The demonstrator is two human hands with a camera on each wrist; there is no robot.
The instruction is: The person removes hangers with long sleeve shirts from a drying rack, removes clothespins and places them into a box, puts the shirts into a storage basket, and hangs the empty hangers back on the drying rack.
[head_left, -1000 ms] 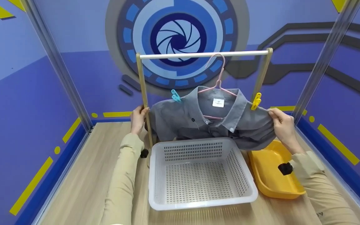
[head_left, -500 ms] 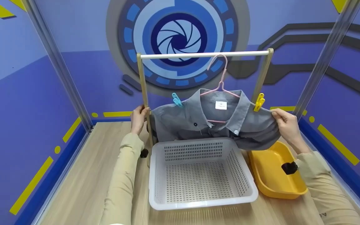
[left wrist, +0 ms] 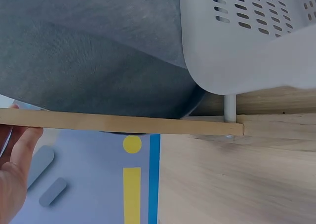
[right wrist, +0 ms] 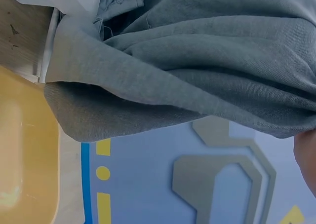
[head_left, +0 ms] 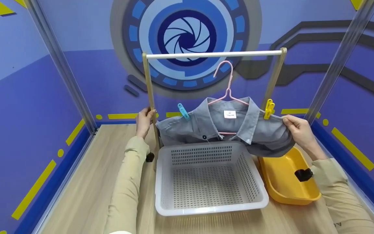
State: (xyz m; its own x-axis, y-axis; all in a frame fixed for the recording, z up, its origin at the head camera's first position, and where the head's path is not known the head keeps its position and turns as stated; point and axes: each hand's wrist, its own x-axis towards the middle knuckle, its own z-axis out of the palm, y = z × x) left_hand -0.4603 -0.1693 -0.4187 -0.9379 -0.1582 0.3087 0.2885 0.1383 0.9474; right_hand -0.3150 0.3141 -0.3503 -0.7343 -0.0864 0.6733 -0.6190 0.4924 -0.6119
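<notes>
Grey shirt (head_left: 266, 133) and pink hanger (head_left: 230, 82) dropped lower under the rail (head_left: 180, 56)

Half a second earlier the hanger's hook had its top up against the rail in the head view; now a gap showed between the two, and the collar and shoulders had sunk along with it. The shirt spread across the middle of the frame, its lower part hidden behind the white basket (head_left: 213, 209) at bottom centre. The hanger's arms sat inside the collar, above a white label (head_left: 230, 114).

The right hand (head_left: 300, 131), right of centre, pinched the shirt's shoulder edge between thumb and finger, with no space left between them but cloth. The left hand (head_left: 144, 122), left of centre, gripped the left post of the rack (head_left: 149, 84), its thumb and fingers on either side of the wood; whether it also had hold of any cloth, I could not tell.

A blue clip (head_left: 183, 111) stood on the shirt's left shoulder in the frame, a yellow clip (head_left: 269, 109) on the right one. At lower right, a yellow basin (head_left: 287, 182) lay beside the basket on the wooden table (head_left: 93, 182)
</notes>
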